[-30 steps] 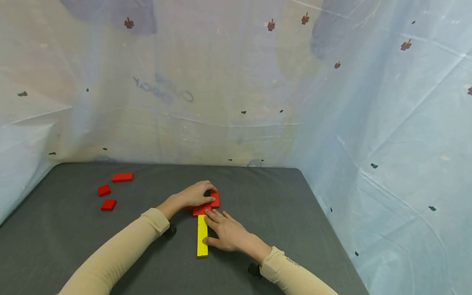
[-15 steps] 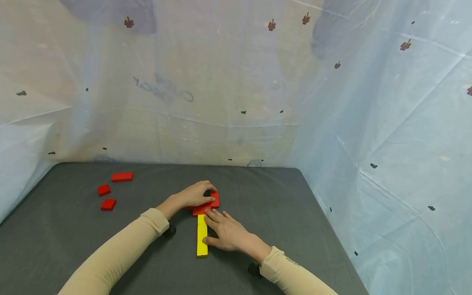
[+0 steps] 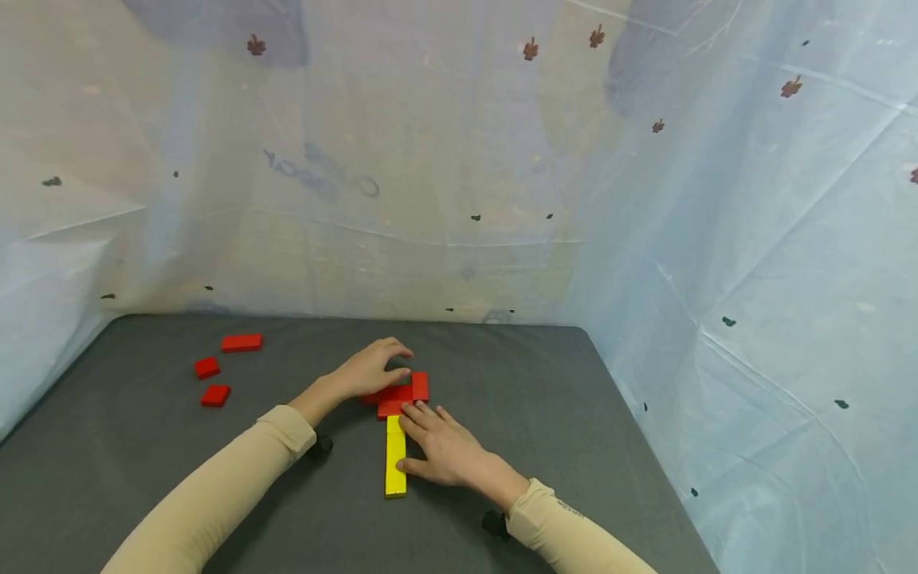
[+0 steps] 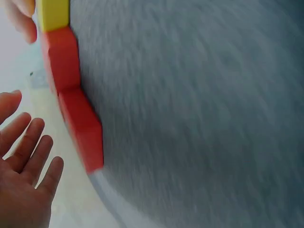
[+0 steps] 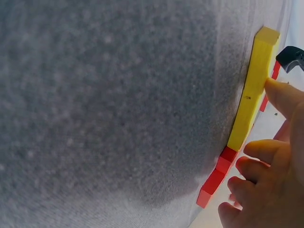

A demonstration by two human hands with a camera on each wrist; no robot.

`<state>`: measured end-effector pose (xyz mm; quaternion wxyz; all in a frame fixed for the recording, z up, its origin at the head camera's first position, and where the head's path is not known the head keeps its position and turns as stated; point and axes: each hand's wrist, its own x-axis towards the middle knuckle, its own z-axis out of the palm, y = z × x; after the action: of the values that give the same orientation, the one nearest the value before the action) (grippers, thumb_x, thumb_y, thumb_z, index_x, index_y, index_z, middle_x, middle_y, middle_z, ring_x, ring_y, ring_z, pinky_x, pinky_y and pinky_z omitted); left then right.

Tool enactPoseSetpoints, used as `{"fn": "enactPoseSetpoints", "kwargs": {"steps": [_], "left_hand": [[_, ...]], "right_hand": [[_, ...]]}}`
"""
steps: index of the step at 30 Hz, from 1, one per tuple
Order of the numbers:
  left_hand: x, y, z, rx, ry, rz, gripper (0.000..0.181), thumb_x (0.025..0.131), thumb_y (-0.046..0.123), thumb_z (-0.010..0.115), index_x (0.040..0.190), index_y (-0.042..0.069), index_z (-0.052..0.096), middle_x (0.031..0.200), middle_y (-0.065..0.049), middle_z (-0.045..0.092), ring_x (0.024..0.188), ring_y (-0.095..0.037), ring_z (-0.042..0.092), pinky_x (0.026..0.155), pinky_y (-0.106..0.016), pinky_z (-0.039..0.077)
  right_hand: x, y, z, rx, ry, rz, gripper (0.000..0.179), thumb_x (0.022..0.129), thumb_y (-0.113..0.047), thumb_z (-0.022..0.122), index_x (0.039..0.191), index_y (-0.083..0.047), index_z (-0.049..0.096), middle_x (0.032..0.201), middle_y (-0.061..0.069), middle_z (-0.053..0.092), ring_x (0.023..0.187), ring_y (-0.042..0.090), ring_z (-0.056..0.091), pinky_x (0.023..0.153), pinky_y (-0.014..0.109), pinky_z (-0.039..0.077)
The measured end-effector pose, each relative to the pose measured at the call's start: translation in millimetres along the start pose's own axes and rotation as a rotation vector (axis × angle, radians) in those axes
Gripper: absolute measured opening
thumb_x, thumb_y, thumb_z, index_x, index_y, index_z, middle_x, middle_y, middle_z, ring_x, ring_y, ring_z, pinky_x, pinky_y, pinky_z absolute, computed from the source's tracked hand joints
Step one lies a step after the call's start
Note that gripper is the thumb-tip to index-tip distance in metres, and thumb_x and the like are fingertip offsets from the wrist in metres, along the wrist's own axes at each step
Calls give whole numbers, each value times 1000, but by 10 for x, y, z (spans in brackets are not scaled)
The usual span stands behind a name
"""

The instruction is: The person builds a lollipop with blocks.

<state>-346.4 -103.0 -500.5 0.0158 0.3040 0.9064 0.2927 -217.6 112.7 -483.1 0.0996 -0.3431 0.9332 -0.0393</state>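
Observation:
Red blocks lie joined side by side on the grey table: a crosswise row (image 3: 394, 394), a nearer block (image 3: 390, 410), and a lengthwise one (image 3: 419, 386) on the right. A yellow strip (image 3: 395, 466) with a seam near its far end runs from them toward the person. My left hand (image 3: 367, 371) hovers over the row's left part, holding nothing; the left wrist view shows its fingers (image 4: 35, 147) spread apart from the red blocks (image 4: 85, 130). My right hand (image 3: 446, 448) lies flat, its thumb at the yellow strip's side and its fingertips at the nearer red block.
Three loose red blocks lie at the back left: a longer one (image 3: 241, 343) and two short ones, one (image 3: 207, 367) behind the other (image 3: 215, 395). A translucent plastic sheet (image 3: 387, 271) hangs behind the table (image 3: 545, 414) and along its right side.
My left hand has let go of the lengthwise red block and drawn back to the left, uncovering the red row. The right hand has stayed in place on the blocks.

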Motion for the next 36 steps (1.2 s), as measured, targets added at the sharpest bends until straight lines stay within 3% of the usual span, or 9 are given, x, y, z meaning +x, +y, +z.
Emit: {"fn": "enactPoseSetpoints", "kwargs": {"steps": [6,13,18,28,36], "left_hand": [[-183,-159,-223,13,95,-6,41,101,21,71,137,3,65,140,-18,58,130,-40,55,105,-60,48],[-498,-421,-494,84,174,-37,42,101,18,70,139,1,63,142,-21,56,131,-44,52,104,-64,46],[-786,-628,-691,135,197,-83,42,101,16,70,140,0,62,143,-25,54,131,-48,50,103,-67,45],[-1447,-947,-976,209,237,-155,41,101,14,70,136,-3,63,139,-29,54,127,-52,50,99,-70,43],[-1890,-1177,-1062,257,279,-133,36,94,10,76,126,-5,68,127,-29,61,114,-50,58,90,-68,48]], "right_hand": [[27,15,13,-4,20,24,79,103,-58,57,164,-15,33,172,1,24,159,21,21,127,52,22],[37,132,-19,32,68,63,80,104,-58,54,166,-14,29,172,0,21,159,23,21,128,50,19],[52,223,-30,55,99,51,79,105,-55,54,166,-12,28,173,2,21,158,26,23,128,50,20],[59,250,10,32,53,47,80,104,-59,54,166,-15,29,173,0,20,158,25,22,127,51,20],[20,222,42,-10,39,16,79,104,-61,51,165,-17,30,173,0,19,158,25,22,127,51,22]]}}
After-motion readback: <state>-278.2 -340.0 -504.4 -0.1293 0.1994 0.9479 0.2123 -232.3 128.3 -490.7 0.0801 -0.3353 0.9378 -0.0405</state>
